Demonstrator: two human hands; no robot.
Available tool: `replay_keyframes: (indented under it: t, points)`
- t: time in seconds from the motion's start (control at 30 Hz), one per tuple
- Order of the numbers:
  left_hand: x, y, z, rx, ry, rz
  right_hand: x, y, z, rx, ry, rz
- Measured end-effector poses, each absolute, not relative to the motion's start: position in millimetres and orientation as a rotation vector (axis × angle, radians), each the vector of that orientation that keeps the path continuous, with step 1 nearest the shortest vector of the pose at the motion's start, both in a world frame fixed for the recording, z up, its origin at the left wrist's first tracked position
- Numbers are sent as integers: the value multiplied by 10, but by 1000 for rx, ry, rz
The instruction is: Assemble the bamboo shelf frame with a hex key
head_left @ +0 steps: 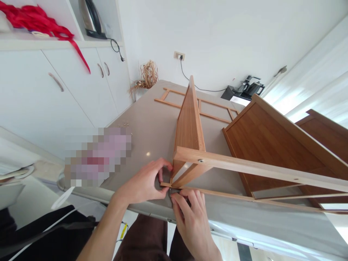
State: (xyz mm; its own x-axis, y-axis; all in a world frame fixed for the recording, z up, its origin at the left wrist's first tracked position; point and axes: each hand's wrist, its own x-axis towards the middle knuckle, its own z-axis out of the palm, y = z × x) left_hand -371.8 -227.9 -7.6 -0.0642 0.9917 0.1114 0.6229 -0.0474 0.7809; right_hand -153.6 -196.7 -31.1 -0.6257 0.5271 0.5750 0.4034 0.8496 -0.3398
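A wooden shelf unit (187,125) lies on its side on the grey table, its slatted boards standing up and long side rails running to the right. My left hand (141,181) curls around the near corner of the frame, index finger against the board and thumb by the end of the lower rail (217,193). Just right of it, my right hand (191,214) pinches a small bent metal hex key (170,192) against the outer face of that rail. The hex key's tip is hidden at the wood. A bolt head (201,160) shows in the upper rail.
Another wooden ladder-like frame (214,108) lies flat at the back of the table (146,127). Small metal pieces (125,125) and a blurred package (100,156) are on the left. Dried plants (148,74), a kettle (94,21) and white cabinets (67,79) stand beyond.
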Motion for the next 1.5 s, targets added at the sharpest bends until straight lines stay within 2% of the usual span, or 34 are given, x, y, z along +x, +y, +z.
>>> replay_keyframes:
  t: [0.77, 1.07, 1.3, 1.5]
  points:
    - [-3700, -2278, -42, 1706, 1731, 972, -1528, -1946, -321, -704, -2265, 209]
    - [-3698, -2276, -24, 1699, 1730, 995, -1519, -1967, -294, -714, -2324, 262]
    - [-3710, -2282, -29, 1708, 1718, 978, -1485, -1977, -256, -515, -2343, 417]
    - [-3704, -2286, -10, 1698, 1723, 961, -1494, -1944, -277, -568, -2376, 341]
